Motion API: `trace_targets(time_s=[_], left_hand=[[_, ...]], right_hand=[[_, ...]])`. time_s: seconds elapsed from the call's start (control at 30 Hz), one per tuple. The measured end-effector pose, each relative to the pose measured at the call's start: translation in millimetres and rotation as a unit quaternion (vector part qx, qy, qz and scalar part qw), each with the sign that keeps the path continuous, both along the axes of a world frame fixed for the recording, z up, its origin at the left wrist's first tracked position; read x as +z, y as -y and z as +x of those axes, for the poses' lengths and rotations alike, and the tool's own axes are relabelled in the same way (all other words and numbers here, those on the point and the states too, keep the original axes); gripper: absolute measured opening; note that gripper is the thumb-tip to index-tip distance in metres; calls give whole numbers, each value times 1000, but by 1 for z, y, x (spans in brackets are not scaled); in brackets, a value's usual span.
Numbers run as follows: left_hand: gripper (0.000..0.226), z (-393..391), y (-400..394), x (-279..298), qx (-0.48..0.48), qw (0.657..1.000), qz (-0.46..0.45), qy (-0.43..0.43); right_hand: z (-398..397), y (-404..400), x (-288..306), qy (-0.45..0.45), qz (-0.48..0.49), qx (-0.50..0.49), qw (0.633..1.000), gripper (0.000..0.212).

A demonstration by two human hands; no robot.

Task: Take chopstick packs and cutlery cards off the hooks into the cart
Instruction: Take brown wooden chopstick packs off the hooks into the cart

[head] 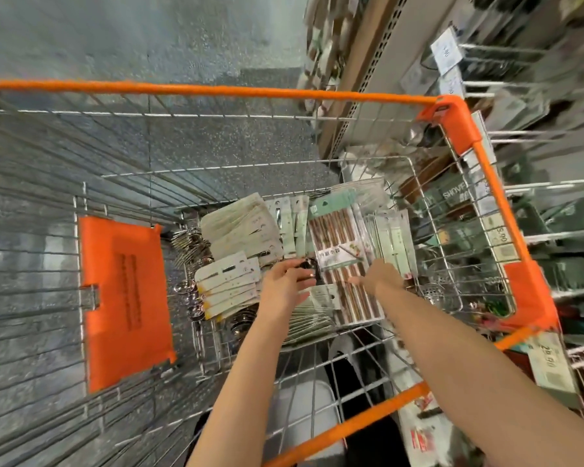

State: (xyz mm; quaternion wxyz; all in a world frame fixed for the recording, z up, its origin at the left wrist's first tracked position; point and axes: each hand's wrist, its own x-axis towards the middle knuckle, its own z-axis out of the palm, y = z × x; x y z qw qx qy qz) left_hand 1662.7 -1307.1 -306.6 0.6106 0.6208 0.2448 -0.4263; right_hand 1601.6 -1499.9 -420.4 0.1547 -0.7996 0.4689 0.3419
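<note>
Many packs already down in the cart [452, 111]. Chopstick pack [343, 261] on top of the pile, cutlery cards [230, 281] to its left. Left hand [285, 284] curled round something dark, hard to tell what. Right hand [383, 276] spread flat on the chopstick pack. More probably left on the hooks [506, 48] right of the cart. Price tag [550, 360] there reads "28.90", another "5.90".

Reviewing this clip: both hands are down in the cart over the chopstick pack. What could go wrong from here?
1. The chopstick pack lies on loose, overlapping cutlery cards; pressing with the right hand might slide the pile.
2. The cart has a wire-grid floor, so thin cards could slip through or snag.
3. The left hand works beside spoon bowls; fingers could catch.
</note>
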Motion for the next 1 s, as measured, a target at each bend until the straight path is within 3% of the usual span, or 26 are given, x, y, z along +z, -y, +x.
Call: trace_targets(time_s=[0.13, 0.3, 0.4, 0.5, 0.67, 0.77, 0.87, 0.93, 1.0], left_hand=[[23, 5, 3, -3, 10, 1000, 0, -7], [22, 8, -3, -6, 22, 1000, 5, 0], [23, 8, -8, -8, 28, 999, 19, 10], [25, 4, -8, -5, 22, 999, 37, 16], [17, -5, 4, -3, -33, 999, 35, 1], [34, -8, 5, -1, -77, 997, 17, 26], [54, -9, 6, 6, -98, 994, -19, 55], [49, -8, 3, 5, -74, 994, -29, 73], [43, -7, 0, 2, -23, 994, -11, 104]], right_hand=[[2, 8, 7, 1, 40, -8, 999, 56], [8, 19, 23, -16, 80, 3, 997, 47], [18, 19, 33, 37, 137, 3, 990, 36], [20, 17, 56, 86, 129, 40, 987, 47], [10, 21, 100, 150, 152, -40, 976, 50], [0, 8, 125, 213, 261, -92, 937, 49], [0, -2, 126, 200, 411, -182, 870, 82], [9, -9, 121, 178, 493, -217, 824, 59], [18, -12, 119, 155, 522, -223, 809, 31]])
